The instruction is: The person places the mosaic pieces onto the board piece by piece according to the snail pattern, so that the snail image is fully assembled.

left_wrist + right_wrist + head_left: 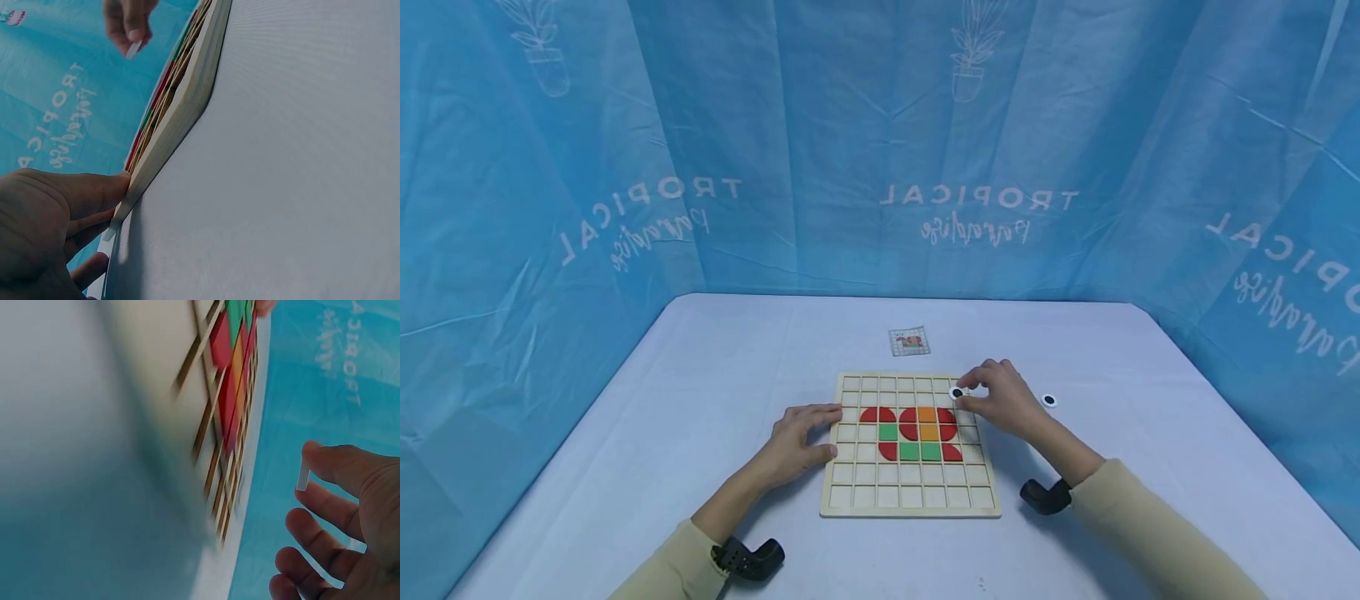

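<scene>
A wooden grid board (910, 498) lies flat on the table, with red, green and orange tiles set in its middle squares. My left hand (801, 437) touches the board's left edge with thumb and fingertips, the fingers fairly straight; the left wrist view shows this edge contact up close. Over the board's upper right part, my right hand (1000, 400) pinches a small white tile with a black dot (957, 392) between thumb and index finger. Seen edge-on in the right wrist view, that tile (303, 476) is thin, and the other fingers are loosely curled.
A second white piece with a black dot (1049, 401) lies on the table right of the board, near the right forearm. Behind the board is a small pattern card (909, 341). Blue printed curtains (880, 150) surround the white table (737, 350).
</scene>
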Demonstrator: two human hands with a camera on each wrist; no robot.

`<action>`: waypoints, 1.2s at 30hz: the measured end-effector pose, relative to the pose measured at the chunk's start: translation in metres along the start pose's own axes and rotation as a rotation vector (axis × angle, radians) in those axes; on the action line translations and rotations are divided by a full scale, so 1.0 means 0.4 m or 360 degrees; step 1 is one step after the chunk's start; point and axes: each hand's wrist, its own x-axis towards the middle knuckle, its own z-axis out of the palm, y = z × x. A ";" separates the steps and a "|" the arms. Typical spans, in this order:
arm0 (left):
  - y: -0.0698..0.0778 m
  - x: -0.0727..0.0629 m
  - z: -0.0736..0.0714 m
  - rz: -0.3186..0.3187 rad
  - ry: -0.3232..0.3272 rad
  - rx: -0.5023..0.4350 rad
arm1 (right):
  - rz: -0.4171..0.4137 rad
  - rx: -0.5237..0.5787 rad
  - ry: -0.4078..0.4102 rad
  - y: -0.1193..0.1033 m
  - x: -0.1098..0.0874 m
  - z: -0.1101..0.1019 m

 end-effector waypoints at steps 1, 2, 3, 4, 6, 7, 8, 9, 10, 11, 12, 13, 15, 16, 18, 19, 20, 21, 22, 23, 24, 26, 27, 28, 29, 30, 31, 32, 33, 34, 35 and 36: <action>0.001 0.000 0.000 -0.0003 0.0001 0.0000 | -0.0017 0.0013 -0.0010 -0.016 0.008 0.009; 0.001 0.000 0.000 -0.0005 0.0001 0.0001 | -0.0029 0.0023 -0.0017 -0.030 0.017 0.019; 0.002 0.000 0.000 -0.0003 0.0003 0.0005 | -0.0041 0.0030 -0.0022 -0.044 0.026 0.028; 0.002 0.000 -0.001 -0.0004 0.0004 0.0008 | -0.0055 0.0038 -0.0029 -0.057 0.035 0.037; 0.003 0.000 -0.002 -0.0002 0.0003 0.0012 | -0.0079 0.0039 -0.0037 -0.081 0.052 0.056; 0.003 0.000 -0.002 0.0003 0.0004 0.0012 | -0.0093 0.0036 -0.0043 -0.091 0.060 0.065; 0.004 0.000 -0.003 0.0009 0.0005 0.0012 | -0.0105 0.0034 -0.0051 -0.102 0.067 0.073; 0.004 0.000 -0.003 0.0013 0.0005 0.0012 | -0.0120 0.0035 -0.0061 -0.112 0.073 0.080; 0.005 -0.001 -0.004 0.0018 0.0004 0.0013 | -0.0136 0.0034 -0.0071 -0.121 0.079 0.087; 0.005 -0.001 -0.005 0.0024 0.0003 0.0014 | -0.0149 0.0034 -0.0079 -0.129 0.083 0.094; 0.006 -0.001 -0.005 0.0025 0.0003 0.0013 | -0.0162 0.0033 -0.0089 -0.137 0.088 0.100; 0.006 -0.001 -0.006 0.0028 0.0002 0.0016 | -0.0174 0.0035 -0.0101 -0.144 0.091 0.106; 0.006 -0.001 -0.006 0.0031 0.0001 0.0023 | -0.0193 0.0027 -0.0121 -0.154 0.098 0.117; 0.006 -0.001 -0.007 0.0032 0.0001 0.0024 | -0.0200 0.0018 -0.0131 -0.157 0.100 0.122; 0.006 -0.001 -0.006 0.0032 -0.0003 0.0026 | -0.0212 -0.0003 -0.0151 -0.162 0.105 0.131; 0.006 0.000 -0.006 0.0028 -0.0006 0.0025 | -0.0218 -0.0009 -0.0160 -0.164 0.107 0.134; 0.006 0.000 -0.006 0.0022 -0.0010 0.0023 | -0.0221 -0.0019 -0.0170 -0.164 0.109 0.138; 0.005 0.000 -0.005 0.0022 -0.0013 0.0021 | -0.0228 -0.0028 -0.0180 -0.165 0.110 0.141; 0.004 0.001 -0.004 0.0019 -0.0016 0.0021 | -0.0232 -0.0039 -0.0188 -0.165 0.111 0.143; 0.003 0.002 -0.003 0.0016 -0.0019 0.0019 | -0.0235 -0.0046 -0.0195 -0.165 0.112 0.145; 0.002 0.002 -0.002 0.0011 -0.0021 0.0019 | -0.0234 -0.0054 -0.0202 -0.165 0.112 0.146; 0.001 0.003 -0.001 0.0007 -0.0022 0.0019 | -0.0229 -0.0070 -0.0215 -0.164 0.114 0.149; 0.000 0.003 -0.001 0.0010 -0.0020 0.0022 | -0.0225 -0.0080 -0.0218 -0.164 0.115 0.150; 0.000 0.002 -0.001 0.0008 -0.0018 0.0024 | -0.0219 -0.0094 -0.0222 -0.163 0.117 0.152; 0.000 0.003 -0.001 0.0008 -0.0019 0.0027 | -0.0215 -0.0103 -0.0227 -0.163 0.117 0.153; 0.000 0.002 -0.001 0.0010 -0.0019 0.0032 | -0.0209 -0.0114 -0.0229 -0.163 0.118 0.154; 0.000 0.002 -0.001 0.0011 -0.0019 0.0036 | -0.0206 -0.0122 -0.0232 -0.162 0.119 0.155; 0.000 0.002 -0.002 0.0014 -0.0018 0.0041 | -0.0205 -0.0128 -0.0234 -0.161 0.120 0.156; -0.001 0.002 -0.002 0.0013 -0.0018 0.0040 | -0.0206 -0.0139 -0.0236 -0.161 0.121 0.157; -0.001 0.002 -0.002 0.0012 -0.0020 0.0041 | -0.0208 -0.0146 -0.0237 -0.161 0.121 0.158; 0.000 0.003 -0.002 0.0012 -0.0020 0.0040 | -0.0207 -0.0147 -0.0237 -0.160 0.121 0.158; 0.000 0.003 -0.002 0.0012 -0.0020 0.0040 | -0.0210 -0.0150 -0.0236 -0.160 0.121 0.158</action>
